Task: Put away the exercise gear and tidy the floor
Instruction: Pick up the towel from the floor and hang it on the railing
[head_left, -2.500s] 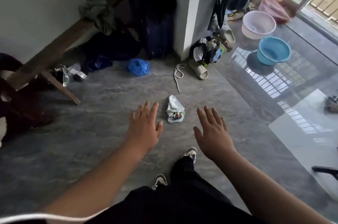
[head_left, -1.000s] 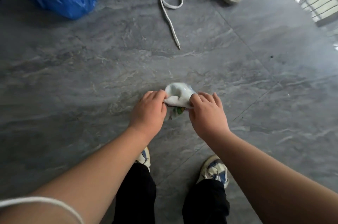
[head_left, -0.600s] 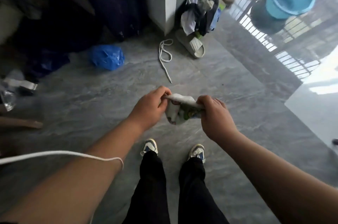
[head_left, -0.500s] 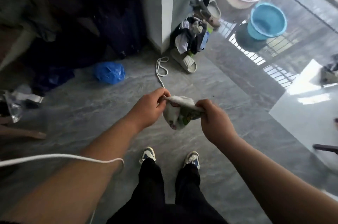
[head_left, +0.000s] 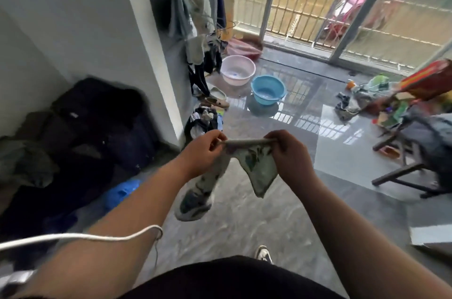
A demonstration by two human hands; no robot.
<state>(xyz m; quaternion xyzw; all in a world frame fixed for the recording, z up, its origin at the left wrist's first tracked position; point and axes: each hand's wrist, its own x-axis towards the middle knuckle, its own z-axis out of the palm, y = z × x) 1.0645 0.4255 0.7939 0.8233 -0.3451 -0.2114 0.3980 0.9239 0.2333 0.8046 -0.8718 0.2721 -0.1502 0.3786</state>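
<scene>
A small white printed cloth pouch [head_left: 256, 166] is stretched open at chest height between both hands. My left hand [head_left: 203, 154] pinches its left top edge and my right hand [head_left: 289, 155] pinches the right top edge. One part of the cloth dangles down on the left with a dark, blurred lump [head_left: 193, 203] at its bottom. A white cord [head_left: 80, 238] runs across my left forearm. The floor [head_left: 244, 225] below is grey marble-look tile.
Dark bags and clothes [head_left: 97, 127] are heaped against the wall at left, with a blue plastic bag [head_left: 122, 191] in front. A pink basin [head_left: 237, 73] and a blue basin [head_left: 267, 89] stand by the barred door. A chair [head_left: 415, 152] with clutter is at right.
I bent down, took the pouch off the floor with both hands and stood up. It has been lifted higher and pulled apart, and the view has tilted up toward the door.
</scene>
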